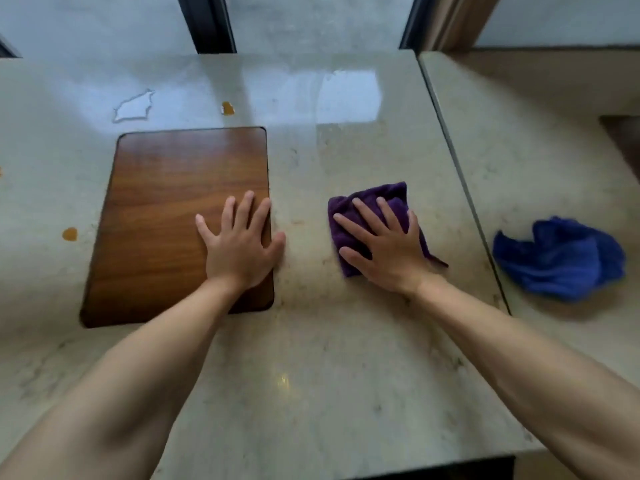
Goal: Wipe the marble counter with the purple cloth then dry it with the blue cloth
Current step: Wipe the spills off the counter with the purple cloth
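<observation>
The purple cloth [367, 202] lies bunched on the marble counter [311, 358], right of centre. My right hand [384, 244] presses flat on it with fingers spread and straight. My left hand [239, 244] rests flat on the right edge of a brown wooden board [166, 209], thumb reaching onto the marble. The blue cloth [561, 259] lies crumpled on the adjoining slab at the right, apart from both hands.
A clear puddle [133, 107] sits behind the board. Orange drops lie at the back centre [227, 108] and left of the board [70, 234]. A seam [460, 168] divides the counter from the right slab. Window frames stand along the back edge.
</observation>
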Available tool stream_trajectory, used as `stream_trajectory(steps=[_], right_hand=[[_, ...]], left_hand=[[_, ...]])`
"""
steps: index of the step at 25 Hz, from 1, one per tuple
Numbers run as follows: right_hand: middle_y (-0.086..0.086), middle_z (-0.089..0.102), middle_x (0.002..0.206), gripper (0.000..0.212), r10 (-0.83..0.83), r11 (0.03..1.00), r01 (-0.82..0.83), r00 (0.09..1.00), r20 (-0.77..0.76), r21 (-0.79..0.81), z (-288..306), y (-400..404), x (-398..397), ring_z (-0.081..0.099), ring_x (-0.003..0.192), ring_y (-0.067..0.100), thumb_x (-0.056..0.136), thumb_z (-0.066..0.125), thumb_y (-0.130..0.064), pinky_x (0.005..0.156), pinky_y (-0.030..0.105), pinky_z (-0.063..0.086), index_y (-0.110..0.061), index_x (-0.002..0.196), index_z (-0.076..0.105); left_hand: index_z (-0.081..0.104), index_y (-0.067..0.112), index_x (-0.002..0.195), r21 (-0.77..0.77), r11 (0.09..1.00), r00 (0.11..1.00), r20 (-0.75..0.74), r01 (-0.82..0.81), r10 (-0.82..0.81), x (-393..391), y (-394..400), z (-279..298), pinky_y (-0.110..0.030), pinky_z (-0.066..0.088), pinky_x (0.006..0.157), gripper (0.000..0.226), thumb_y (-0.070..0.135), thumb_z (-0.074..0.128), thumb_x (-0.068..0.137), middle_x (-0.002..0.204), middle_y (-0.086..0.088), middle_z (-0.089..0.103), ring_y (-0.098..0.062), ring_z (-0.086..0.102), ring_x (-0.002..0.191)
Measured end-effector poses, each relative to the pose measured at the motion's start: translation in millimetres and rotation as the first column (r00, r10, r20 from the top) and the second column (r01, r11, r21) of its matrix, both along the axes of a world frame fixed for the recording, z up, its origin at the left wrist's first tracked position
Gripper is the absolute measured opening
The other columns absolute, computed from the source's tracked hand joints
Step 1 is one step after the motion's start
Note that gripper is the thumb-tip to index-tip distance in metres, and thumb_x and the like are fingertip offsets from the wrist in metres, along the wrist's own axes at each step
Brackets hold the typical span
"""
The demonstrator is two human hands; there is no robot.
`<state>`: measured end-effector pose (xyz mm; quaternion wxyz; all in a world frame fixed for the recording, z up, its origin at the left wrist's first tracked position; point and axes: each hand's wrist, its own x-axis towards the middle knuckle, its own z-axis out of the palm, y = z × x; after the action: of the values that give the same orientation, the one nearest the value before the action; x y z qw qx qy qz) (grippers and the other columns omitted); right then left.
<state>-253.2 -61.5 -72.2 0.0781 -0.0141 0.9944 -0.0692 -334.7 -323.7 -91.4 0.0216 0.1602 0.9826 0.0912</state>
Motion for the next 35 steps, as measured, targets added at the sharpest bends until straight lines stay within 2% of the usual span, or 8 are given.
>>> stream_trajectory(steps=[2,8,13,17,22,26,30,35], right_hand=[[-0.017,-0.005,0.166,0.063,-0.082,0.997,0.082,0.995,0.051,0.003,-1,-20,61,-0.009,0.153,0.024,0.088,0.013,-0.075,0.115,0.066,-0.003,-0.061,0.149,0.003],[-0.01,0.011,0.166,0.065,-0.291,0.956,0.29,0.956,-0.033,-0.029,-2,-88,237,0.008,0.153,0.028,0.09,0.031,-0.071,0.113,0.071,0.009,-0.055,0.151,0.017],[-0.007,0.011,0.167,0.067,-0.343,0.939,0.343,0.939,-0.002,-0.02,-4,-141,259,0.005,0.153,0.033,0.091,0.036,-0.069,0.112,0.074,0.006,-0.053,0.152,0.016],[-0.008,0.007,0.167,0.066,-0.317,0.948,0.316,0.948,-0.027,-0.021,-8,-148,197,0.004,0.153,0.034,0.092,0.03,-0.07,0.111,0.075,0.003,-0.053,0.153,0.01],[-0.012,-0.009,0.166,0.064,-0.353,0.935,0.354,0.935,-0.013,0.003,-12,-108,70,-0.013,0.152,0.03,0.091,0.015,-0.073,0.109,0.073,-0.01,-0.057,0.15,-0.003],[-0.009,0.012,0.166,0.062,-0.341,0.938,0.346,0.932,-0.127,0.024,-17,-73,-39,0.009,0.152,0.034,0.092,0.023,-0.071,0.109,0.075,0.006,-0.055,0.151,0.013],[-0.013,-0.007,0.166,0.061,-0.284,0.959,0.284,0.959,0.014,-0.009,-8,-38,-170,-0.01,0.152,0.029,0.093,0.017,-0.072,0.11,0.073,-0.007,-0.058,0.15,0.001],[-0.011,-0.008,0.167,0.062,-0.193,0.981,0.193,0.981,0.031,-0.022,-4,-16,-305,-0.013,0.152,0.031,0.093,0.018,-0.073,0.109,0.075,-0.008,-0.057,0.151,0.003]], left_hand=[[0.027,0.035,0.154,0.008,1.0,1.0,0.016,0.004,-0.004,2,-1,-1,-0.077,0.004,0.11,0.07,0.067,0.022,0.092,0.166,0.002,0.018,-0.027,0.013,0.153],[0.02,0.034,0.156,0.007,1.0,0.998,0.06,0.016,-0.016,5,0,3,-0.079,0.001,0.11,0.067,0.064,0.022,0.096,0.168,0.003,0.01,-0.027,0.006,0.154],[0.02,0.032,0.155,0.0,0.999,0.998,0.043,0.038,-0.038,3,-1,-1,-0.081,0.001,0.108,0.066,0.061,0.018,0.096,0.168,0.0,0.011,-0.03,0.008,0.153],[0.021,0.03,0.156,0.003,1.0,0.999,0.029,0.027,-0.027,2,-3,-1,-0.08,0.003,0.108,0.065,0.059,0.02,0.097,0.167,-0.001,0.014,-0.031,0.01,0.153],[0.023,0.03,0.156,-0.034,0.999,0.999,0.016,0.032,-0.032,3,-1,-3,-0.079,0.008,0.109,0.068,0.06,0.018,0.095,0.167,-0.002,0.017,-0.031,0.015,0.153],[0.028,0.028,0.155,-0.07,0.997,0.999,-0.026,0.036,-0.038,7,-3,-1,-0.077,0.013,0.109,0.067,0.059,0.022,0.096,0.165,-0.005,0.024,-0.032,0.022,0.151],[0.03,0.03,0.155,-0.06,0.998,0.999,0.022,0.027,-0.025,7,-1,4,-0.076,0.013,0.111,0.067,0.061,0.027,0.096,0.166,-0.003,0.024,-0.031,0.02,0.152],[0.036,0.029,0.154,-0.083,0.996,0.999,0.04,0.019,-0.016,5,0,4,-0.078,0.018,0.108,0.068,0.063,0.033,0.095,0.165,-0.002,0.026,-0.031,0.025,0.151]])
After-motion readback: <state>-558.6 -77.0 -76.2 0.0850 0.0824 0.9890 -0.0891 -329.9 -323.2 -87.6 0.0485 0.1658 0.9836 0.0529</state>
